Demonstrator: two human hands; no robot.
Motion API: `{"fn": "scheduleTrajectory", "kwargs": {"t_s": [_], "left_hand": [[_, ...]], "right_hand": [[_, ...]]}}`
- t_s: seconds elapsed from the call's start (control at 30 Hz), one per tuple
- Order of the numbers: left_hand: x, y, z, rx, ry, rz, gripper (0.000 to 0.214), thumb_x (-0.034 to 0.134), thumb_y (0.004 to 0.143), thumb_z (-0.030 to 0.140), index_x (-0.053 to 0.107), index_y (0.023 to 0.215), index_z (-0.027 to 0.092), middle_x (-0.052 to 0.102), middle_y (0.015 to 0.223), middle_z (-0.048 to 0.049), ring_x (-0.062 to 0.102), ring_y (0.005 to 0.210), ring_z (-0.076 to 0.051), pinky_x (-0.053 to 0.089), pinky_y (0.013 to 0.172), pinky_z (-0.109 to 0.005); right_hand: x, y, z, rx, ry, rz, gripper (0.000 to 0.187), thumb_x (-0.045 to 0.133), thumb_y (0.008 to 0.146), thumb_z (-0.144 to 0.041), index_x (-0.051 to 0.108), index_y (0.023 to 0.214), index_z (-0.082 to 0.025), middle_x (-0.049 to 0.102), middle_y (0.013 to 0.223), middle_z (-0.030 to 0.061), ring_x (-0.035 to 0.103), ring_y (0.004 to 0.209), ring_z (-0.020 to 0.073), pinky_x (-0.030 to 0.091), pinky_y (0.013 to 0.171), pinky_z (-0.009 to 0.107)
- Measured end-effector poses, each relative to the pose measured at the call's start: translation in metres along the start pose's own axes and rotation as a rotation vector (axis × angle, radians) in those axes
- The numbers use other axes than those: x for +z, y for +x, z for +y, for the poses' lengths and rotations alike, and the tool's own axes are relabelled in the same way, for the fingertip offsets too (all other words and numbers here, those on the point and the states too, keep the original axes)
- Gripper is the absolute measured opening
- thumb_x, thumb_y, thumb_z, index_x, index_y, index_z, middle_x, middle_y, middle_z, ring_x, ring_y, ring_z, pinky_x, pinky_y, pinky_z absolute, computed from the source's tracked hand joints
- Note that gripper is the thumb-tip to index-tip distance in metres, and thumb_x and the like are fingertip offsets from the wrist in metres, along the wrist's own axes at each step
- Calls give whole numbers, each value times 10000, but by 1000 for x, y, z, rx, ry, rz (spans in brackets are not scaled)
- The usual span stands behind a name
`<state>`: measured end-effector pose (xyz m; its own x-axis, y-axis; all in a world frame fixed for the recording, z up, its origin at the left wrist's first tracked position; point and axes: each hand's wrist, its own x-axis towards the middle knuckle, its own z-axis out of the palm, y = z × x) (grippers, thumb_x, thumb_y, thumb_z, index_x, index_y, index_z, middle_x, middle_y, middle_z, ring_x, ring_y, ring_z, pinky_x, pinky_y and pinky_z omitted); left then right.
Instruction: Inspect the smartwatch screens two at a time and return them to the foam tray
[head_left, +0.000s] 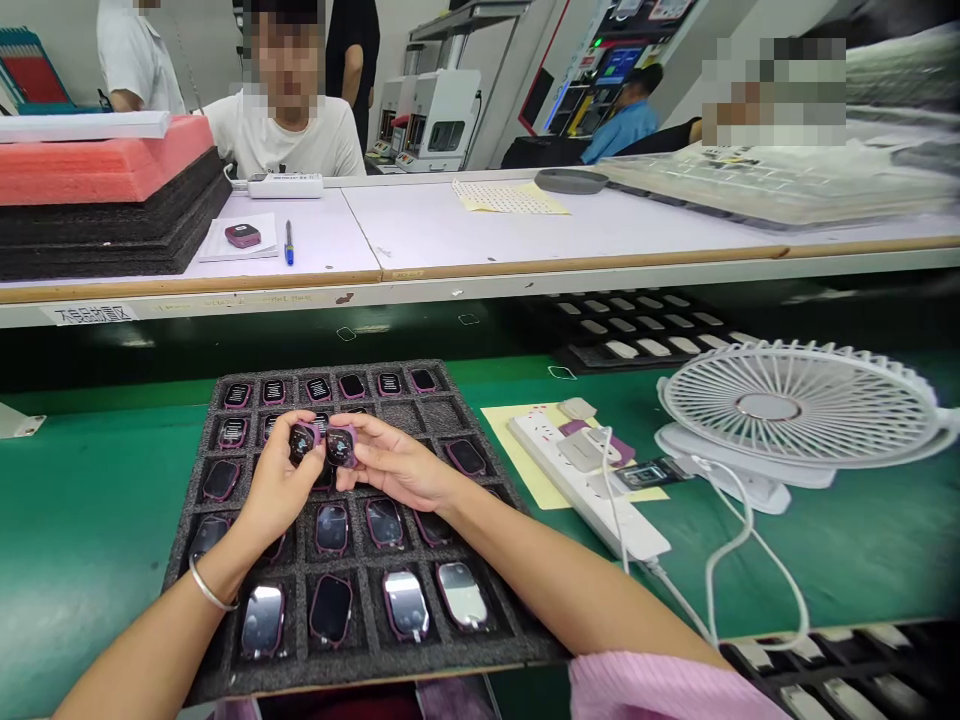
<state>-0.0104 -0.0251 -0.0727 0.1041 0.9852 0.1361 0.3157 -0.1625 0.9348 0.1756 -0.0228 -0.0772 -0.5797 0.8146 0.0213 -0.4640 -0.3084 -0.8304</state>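
Observation:
A black foam tray (442,415) lies on the green mat in front of me, its pockets filled with several purple-rimmed smartwatch bodies (331,607). Over the tray's middle, my left hand (276,488) pinches one watch body (304,441) between thumb and fingers. My right hand (394,465) grips a second watch body (340,446) right beside it. The two watches almost touch, screens facing up toward me. A silver bangle is on my left wrist.
A white power strip (581,490) with plugs and cables lies right of the tray, beside a white desk fan (799,405). More trays sit at the back right (637,330) and front right (840,670). A person sits behind the raised shelf (480,270), which carries foam sheets and a pen.

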Motion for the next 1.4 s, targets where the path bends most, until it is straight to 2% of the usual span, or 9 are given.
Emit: {"fn": "scheduleTrajectory", "kwargs": {"t_s": [0.17, 0.33, 0.5, 0.67, 0.97, 1.4], "left_hand": [[0, 0, 1, 41, -10, -2, 329, 550, 833, 265, 512, 1158, 225, 595, 1040, -33, 574, 930, -174, 468, 811, -290], [1, -1, 2, 22, -24, -2, 316, 538, 839, 260, 509, 1152, 228, 585, 987, -20, 559, 881, -168, 462, 781, -290], [2, -1, 3, 10, -73, -4, 341, 552, 831, 262, 502, 1166, 223, 582, 1005, -26, 554, 820, -155, 463, 713, -275], [0, -3, 6, 33, -37, -13, 331, 547, 831, 242, 510, 1159, 216, 580, 995, -21, 549, 876, -163, 455, 769, -283], [0, -6, 10, 41, -52, -21, 363, 547, 833, 233, 496, 1191, 212, 557, 1000, -20, 535, 912, -166, 438, 803, -290], [1, -6, 12, 46, -45, -20, 364, 544, 827, 221, 501, 1188, 210, 564, 982, -15, 512, 807, -146, 412, 696, -261]], "right_hand": [[0, 0, -1, -5, -13, -13, 531, 774, 815, -389, 558, 1279, -247, 660, 902, -11, 703, 793, 140, 512, 788, 299], [0, -1, 0, -16, -6, -25, 471, 776, 816, -382, 588, 1230, -258, 658, 896, -24, 708, 771, 130, 514, 781, 287], [1, -1, 0, -12, -11, -15, 510, 770, 820, -390, 566, 1269, -257, 672, 899, -12, 704, 794, 135, 516, 799, 294], [0, -1, 0, -2, -16, 3, 516, 787, 801, -394, 577, 1247, -243, 678, 900, -10, 701, 771, 141, 519, 790, 304], [-4, -1, 4, -28, -14, -43, 470, 742, 856, -365, 556, 1274, -258, 684, 895, -5, 692, 806, 138, 513, 843, 328], [-2, -2, 1, -36, 5, -68, 439, 754, 846, -342, 582, 1242, -262, 691, 903, -15, 715, 797, 132, 531, 828, 301]]}}
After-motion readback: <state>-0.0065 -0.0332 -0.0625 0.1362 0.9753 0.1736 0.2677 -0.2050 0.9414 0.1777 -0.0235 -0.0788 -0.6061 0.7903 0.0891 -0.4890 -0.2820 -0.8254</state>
